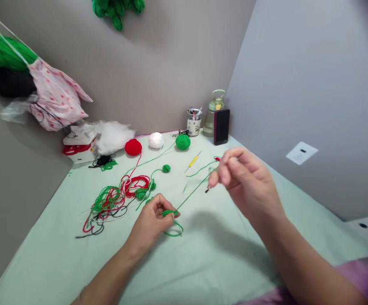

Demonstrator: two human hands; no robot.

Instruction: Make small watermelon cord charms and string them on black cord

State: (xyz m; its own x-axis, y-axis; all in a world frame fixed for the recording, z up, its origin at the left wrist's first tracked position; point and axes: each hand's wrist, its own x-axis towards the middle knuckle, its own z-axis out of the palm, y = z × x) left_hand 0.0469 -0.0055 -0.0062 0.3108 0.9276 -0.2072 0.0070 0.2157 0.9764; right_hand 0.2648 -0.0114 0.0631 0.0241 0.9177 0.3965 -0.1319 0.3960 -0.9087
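My left hand, low in the middle of the view, pinches a small green crocheted piece between thumb and fingers. A loop of green yarn hangs below it. From the piece a taut green strand runs up and right to my right hand, which is raised above the table with thumb and forefinger closed on the strand. Whether a needle is also in that pinch I cannot tell. A small dark-tipped item shows just below the right fingers; its kind is unclear.
A yellow-handled crochet hook lies behind the hands. Red, white and green yarn balls sit farther back. Tangled yarn spreads at left. A pen jar, a bottle and a phone stand near the wall.
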